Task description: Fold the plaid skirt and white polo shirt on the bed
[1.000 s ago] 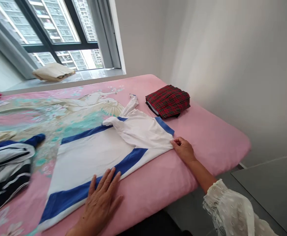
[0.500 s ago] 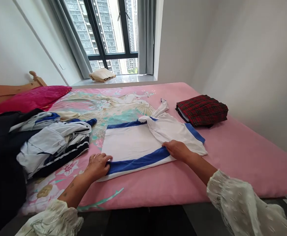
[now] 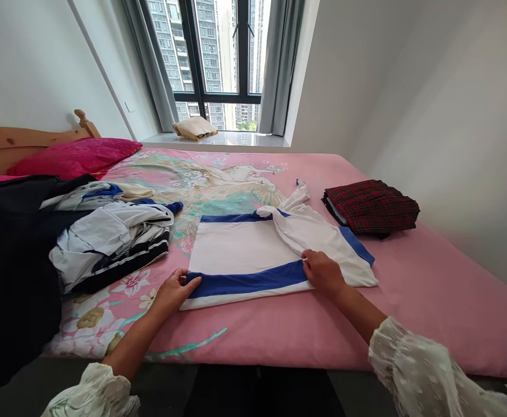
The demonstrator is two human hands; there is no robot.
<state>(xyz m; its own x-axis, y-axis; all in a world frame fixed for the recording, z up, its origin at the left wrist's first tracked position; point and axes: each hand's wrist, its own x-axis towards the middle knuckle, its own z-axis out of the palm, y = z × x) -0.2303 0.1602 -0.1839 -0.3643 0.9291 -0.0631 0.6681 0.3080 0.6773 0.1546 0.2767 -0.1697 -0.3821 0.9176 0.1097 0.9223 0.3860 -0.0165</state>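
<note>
A white shirt with blue bands (image 3: 236, 249) lies spread on the bed, its hem end to the left and a blue-trimmed sleeve to the right. Part of its upper layer is bunched near the middle. At the near left corner, my left hand (image 3: 172, 292) pinches the blue band between thumb and fingers. My right hand (image 3: 325, 275) closes on the near side of the shirt, where the blue band meets the sleeve area. The fingertips of the right hand are partly hidden by the hand itself.
A heap of white, black and blue clothes (image 3: 114, 237) lies on the left of the bed. Folded red plaid cloth (image 3: 372, 205) rests at the right. Behind are a crimson pillow (image 3: 79, 156) and a beige folded cloth (image 3: 196, 128) on the window sill.
The view has swung slightly left, so things appear further right. My left hand has shifted from resting over the shirt's corner to pinching its blue band; my right hand keeps its hold.
</note>
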